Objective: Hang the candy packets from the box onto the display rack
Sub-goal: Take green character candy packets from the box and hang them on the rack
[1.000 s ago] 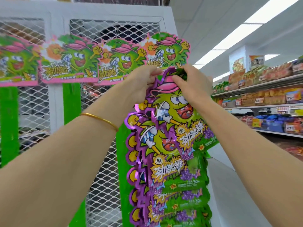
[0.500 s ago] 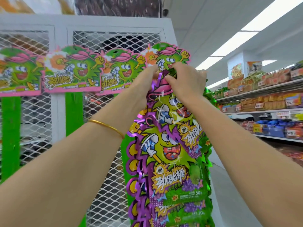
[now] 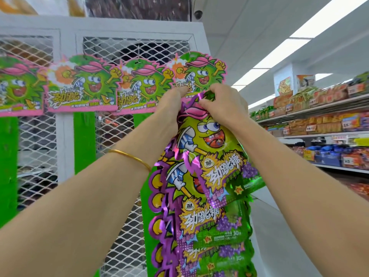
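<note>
Far, the white mesh rack (image 3: 123,140) closes the way; header cards (image 3: 83,86) cover its top. Hanging packets (image 3: 199,220) fill the room below the top packet (image 3: 209,140), which the right hand (image 3: 225,104) pinches. To the right the aisle (image 3: 289,246) is open, up to the shelves (image 3: 329,108).

A: What's diff vs a sec ago?

B: The top packet (image 3: 211,152) swung. Its bottom's kicked out to the rt, off the hanging stack (image 3: 209,226). Sits flatter too, was crumpled half a sec back.

A: Hands?

B: The left hand (image 3: 169,106) crept up, one fingertip now at the lower edge of the header card (image 3: 199,74). Can't tell if it's got hold of anything. The right hand (image 3: 225,104) moved its pinch down a bit, onto the pink cap print.
</note>
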A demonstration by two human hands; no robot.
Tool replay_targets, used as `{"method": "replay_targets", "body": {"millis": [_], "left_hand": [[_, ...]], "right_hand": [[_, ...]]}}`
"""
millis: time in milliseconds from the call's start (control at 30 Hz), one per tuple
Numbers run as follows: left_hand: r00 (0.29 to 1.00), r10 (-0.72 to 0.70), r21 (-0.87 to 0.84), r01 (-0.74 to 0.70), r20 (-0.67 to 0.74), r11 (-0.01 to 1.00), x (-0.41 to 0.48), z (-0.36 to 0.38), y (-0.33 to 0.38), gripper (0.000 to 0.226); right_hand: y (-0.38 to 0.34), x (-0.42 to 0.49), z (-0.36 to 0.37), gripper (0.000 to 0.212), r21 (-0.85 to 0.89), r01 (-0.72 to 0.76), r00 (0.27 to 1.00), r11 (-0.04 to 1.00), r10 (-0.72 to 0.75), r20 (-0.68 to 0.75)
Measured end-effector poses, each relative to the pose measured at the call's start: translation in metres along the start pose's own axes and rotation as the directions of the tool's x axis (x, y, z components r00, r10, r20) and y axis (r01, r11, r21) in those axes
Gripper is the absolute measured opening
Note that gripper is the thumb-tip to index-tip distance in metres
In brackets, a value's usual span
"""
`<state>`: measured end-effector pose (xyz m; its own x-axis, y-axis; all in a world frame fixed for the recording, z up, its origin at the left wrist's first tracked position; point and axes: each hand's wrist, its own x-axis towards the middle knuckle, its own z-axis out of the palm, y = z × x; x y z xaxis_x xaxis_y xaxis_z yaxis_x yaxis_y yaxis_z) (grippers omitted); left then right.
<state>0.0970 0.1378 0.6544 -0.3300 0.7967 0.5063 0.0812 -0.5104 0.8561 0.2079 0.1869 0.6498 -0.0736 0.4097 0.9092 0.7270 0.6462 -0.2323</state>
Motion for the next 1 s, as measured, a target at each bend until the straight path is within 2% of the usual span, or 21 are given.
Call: {"method": "replay_targets", "body": {"millis": [67, 233, 367, 467, 567, 700, 800, 900, 1000], "left_hand": [[0.997, 0.079, 0.104, -0.077, -0.017, 0.992, 0.007, 0.000, -0.004, 0.014], [0.990, 0.139, 0.184, -0.141, 0.020, 0.973, 0.011, -0.002, -0.007, 0.023], [0.970, 0.230, 0.382, -0.244, 0.082, 0.892, 0.002, -0.011, -0.010, 0.037], [0.918, 0.335, 0.584, -0.393, 0.211, 0.710, -0.011, -0.016, -0.019, 0.041], [0.835, 0.487, 0.691, -0.511, 0.257, 0.512, -0.020, -0.019, -0.033, 0.045], [0.752, 0.600, 0.806, -0.519, 0.272, 0.286, -0.027, -0.024, -0.055, 0.053], [0.727, 0.616, 0.853, -0.495, 0.303, 0.164, -0.038, -0.029, -0.069, 0.052], [0.716, 0.624, 0.850, -0.503, 0.312, 0.153, -0.063, -0.039, -0.085, 0.047], [0.708, 0.650, 0.812, -0.535, 0.277, 0.236, -0.111, -0.060, -0.116, 0.040]], "right_hand": [[-0.001, 0.000, -0.002, 0.023, -0.018, 0.003, 1.000, 1.000, -0.003, 0.009], [0.001, -0.007, 0.000, 0.023, -0.037, 0.004, 0.999, 0.999, -0.002, 0.049], [0.011, -0.024, 0.011, 0.031, -0.016, 0.009, 0.997, 1.000, -0.008, 0.071], [0.014, -0.032, 0.014, 0.042, -0.070, 0.015, 1.000, 0.997, -0.014, 0.013], [0.014, -0.036, 0.018, 0.047, -0.116, 0.049, 0.998, 0.992, -0.052, -0.024], [0.019, -0.044, 0.020, 0.050, -0.151, 0.075, 0.994, 0.986, -0.085, -0.065], [0.022, -0.055, 0.019, 0.056, -0.243, 0.049, 0.994, 0.969, -0.072, -0.085], [0.020, -0.085, 0.016, 0.057, -0.307, 0.063, 0.974, 0.950, -0.126, -0.190], [0.006, -0.143, 0.015, 0.044, -0.180, 0.147, 0.913, 0.973, -0.203, -0.353]]}}
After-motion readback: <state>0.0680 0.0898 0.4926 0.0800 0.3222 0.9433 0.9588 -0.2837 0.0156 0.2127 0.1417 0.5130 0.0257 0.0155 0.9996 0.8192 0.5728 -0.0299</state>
